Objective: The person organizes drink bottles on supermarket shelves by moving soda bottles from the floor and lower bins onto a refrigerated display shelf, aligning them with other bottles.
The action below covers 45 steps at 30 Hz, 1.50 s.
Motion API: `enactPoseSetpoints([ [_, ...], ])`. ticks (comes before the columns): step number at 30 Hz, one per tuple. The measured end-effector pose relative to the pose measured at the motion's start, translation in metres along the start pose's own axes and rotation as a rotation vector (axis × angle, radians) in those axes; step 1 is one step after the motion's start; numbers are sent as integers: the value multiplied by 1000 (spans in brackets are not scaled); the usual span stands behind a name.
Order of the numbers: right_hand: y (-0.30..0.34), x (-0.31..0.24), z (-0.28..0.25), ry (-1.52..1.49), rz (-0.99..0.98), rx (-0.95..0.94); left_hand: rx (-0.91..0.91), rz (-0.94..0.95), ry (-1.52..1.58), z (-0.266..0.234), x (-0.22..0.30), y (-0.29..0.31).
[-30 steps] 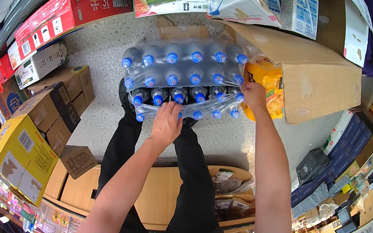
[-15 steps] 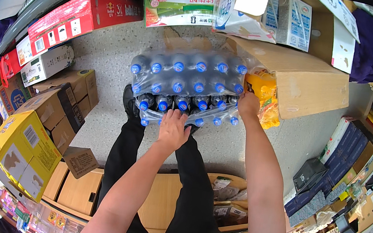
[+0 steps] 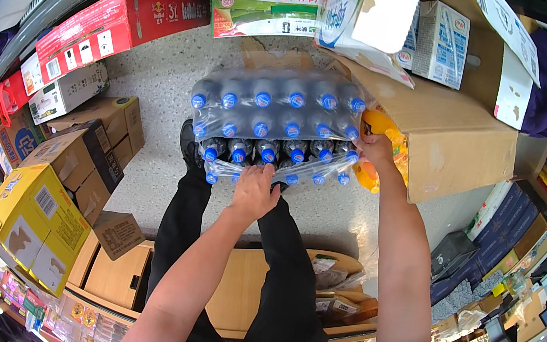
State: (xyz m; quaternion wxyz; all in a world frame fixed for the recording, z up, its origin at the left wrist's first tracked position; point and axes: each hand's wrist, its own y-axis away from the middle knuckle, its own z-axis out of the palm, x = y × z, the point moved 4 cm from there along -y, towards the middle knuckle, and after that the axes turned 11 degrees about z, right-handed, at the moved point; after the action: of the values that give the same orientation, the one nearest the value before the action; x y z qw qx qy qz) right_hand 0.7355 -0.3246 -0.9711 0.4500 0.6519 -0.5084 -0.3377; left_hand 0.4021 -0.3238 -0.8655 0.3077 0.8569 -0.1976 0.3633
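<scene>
A pack of dark bottles [image 3: 240, 145] with blue caps stands upright on the floor in front of me. Clear plastic wrap [image 3: 243, 111] covers it, torn open along a strip near its front, where one row of bottles shows bare. At the near edge of that tear, my left hand [image 3: 256, 193] has its fingers curled over the film. My right hand [image 3: 377, 151] is closed on the wrap at the pack's right end; its fingertips are partly hidden. Just beyond that hand lies an orange-yellow package [image 3: 376, 124], partly covered by my hand and a cardboard box.
The open cardboard box [image 3: 459, 160] stands close on the right. Milk cartons [image 3: 441, 44] and a green-white box [image 3: 265, 13] line the back. At left are a red box [image 3: 115, 23], brown boxes [image 3: 95, 158] and a yellow box [image 3: 36, 220]. A wooden cabinet [image 3: 234, 292] is behind my legs.
My right hand has shifted slightly to the right, still at the pack's end. My left fingers have drawn in at the film's edge. The cardboard box and its flaps at right sit slightly differently in view.
</scene>
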Motion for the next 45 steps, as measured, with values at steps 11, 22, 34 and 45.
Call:
enactPoseSetpoints([
  [11,58,-35,11,204,-84,232,-162,-88,-63,-1,4,6],
  [22,38,-29,15,544,-549,406,-103,-31,-100,-1,11,4],
  [34,7,-28,-8,253,-152,-194,-82,11,-80,-3,11,6],
  [45,46,-23,14,526,-637,488,-176,19,-105,5,10,7],
])
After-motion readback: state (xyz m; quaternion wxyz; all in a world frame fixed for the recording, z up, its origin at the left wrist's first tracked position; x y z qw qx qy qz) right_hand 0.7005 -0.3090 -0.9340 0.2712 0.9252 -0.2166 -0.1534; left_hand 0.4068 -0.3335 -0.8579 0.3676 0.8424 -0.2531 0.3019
